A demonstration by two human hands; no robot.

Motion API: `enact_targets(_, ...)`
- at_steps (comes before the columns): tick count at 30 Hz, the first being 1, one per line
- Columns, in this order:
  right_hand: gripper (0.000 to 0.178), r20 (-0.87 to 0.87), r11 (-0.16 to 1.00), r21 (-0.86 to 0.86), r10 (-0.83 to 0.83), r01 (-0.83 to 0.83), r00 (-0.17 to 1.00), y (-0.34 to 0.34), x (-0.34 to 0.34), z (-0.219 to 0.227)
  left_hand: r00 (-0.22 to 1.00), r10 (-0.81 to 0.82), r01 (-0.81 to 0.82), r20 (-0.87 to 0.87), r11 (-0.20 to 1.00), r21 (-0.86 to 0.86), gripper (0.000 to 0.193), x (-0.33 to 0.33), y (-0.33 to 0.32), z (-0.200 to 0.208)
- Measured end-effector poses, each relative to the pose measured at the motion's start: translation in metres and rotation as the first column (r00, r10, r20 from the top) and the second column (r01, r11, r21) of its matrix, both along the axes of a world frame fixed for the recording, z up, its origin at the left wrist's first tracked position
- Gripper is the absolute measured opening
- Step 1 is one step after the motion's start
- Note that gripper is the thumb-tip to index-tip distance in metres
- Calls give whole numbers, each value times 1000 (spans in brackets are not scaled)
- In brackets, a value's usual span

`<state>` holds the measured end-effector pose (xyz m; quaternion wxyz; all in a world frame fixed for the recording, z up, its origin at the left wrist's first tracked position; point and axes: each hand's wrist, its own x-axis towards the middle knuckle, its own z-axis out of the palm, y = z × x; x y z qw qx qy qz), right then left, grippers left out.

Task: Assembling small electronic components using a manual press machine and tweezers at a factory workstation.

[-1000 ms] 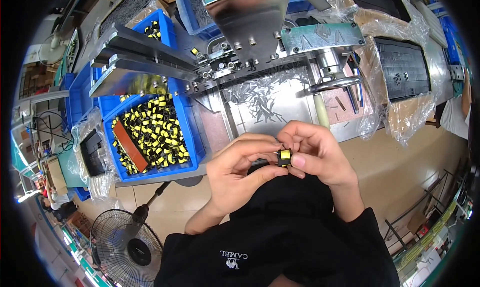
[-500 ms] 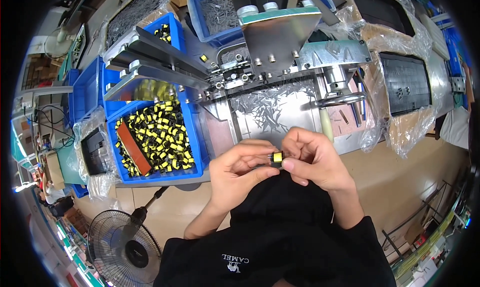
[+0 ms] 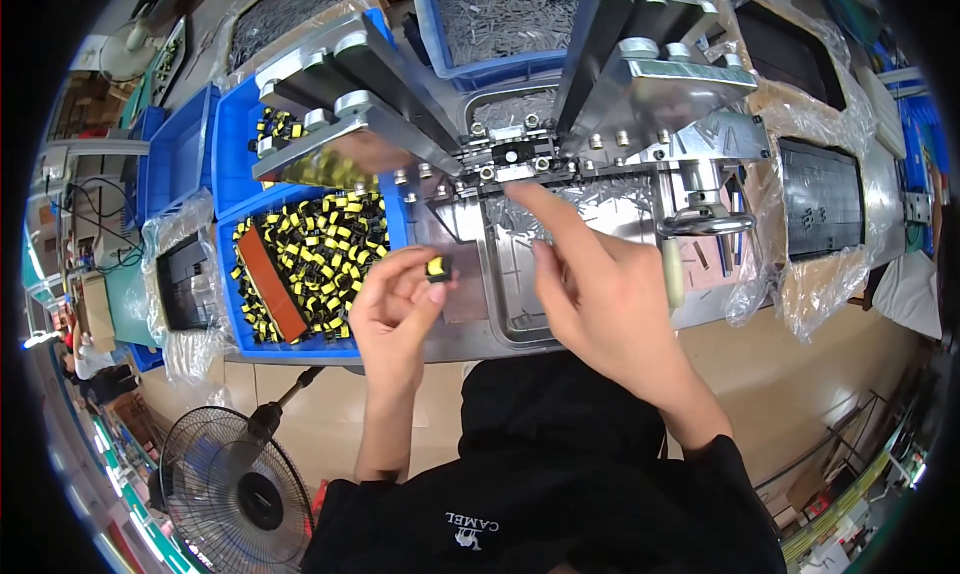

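Observation:
Pinched between the thumb and fingers of my left hand (image 3: pixel 392 309) is a small transformer coil (image 3: pixel 438 269), black with yellow tape around it. This hand hovers by the right edge of a blue bin (image 3: pixel 400 224) heaped with similar yellow-and-black coils (image 3: pixel 320 259). My right hand (image 3: pixel 615 299) stretches forward over a metal tray (image 3: pixel 520 326), its index finger extended and its thumb apart. That fingertip is at or just in front of the metal clamp fixture (image 3: pixel 512 159) of a bench machine; whether it touches cannot be told. I see nothing in the right hand.
A reddish-brown bar (image 3: pixel 270 286) lies across the coils. Grey strips (image 3: pixel 610 202) are scattered in the metal tray. Slanting metal rails (image 3: pixel 375 144) flank the fixture, with a handwheel (image 3: pixel 708 222) to the right. Behind stands another blue bin (image 3: pixel 440 64). A fan (image 3: pixel 240 484) stands at lower left.
My hands have parted. The left has moved left, keeping the coil; the right has let go of it and reached forward to the machine. The whole view has shifted slightly.

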<state>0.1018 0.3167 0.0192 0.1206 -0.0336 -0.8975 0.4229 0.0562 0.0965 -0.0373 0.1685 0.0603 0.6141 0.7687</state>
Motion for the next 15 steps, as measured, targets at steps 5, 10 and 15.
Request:
enact_targets(5, 47, 24, 996, -75, -48, 49, 999, -6, -33, -16, 995, 96, -96, 10, 995, -12, 33, -7, -16, -2)
enact_targets(10, 45, 63, 999, -3, -54, 54, 997, -8, -38, -18, 991, 112, -110, 77, 994, -26, 30, -9, -26, -12)
enact_targets(15, 44, -45, 982, 178, -61, 68, 997, -6, -38, -23, 989, 93, -90, 115, 995, -31, 31, -11, -29, -17)
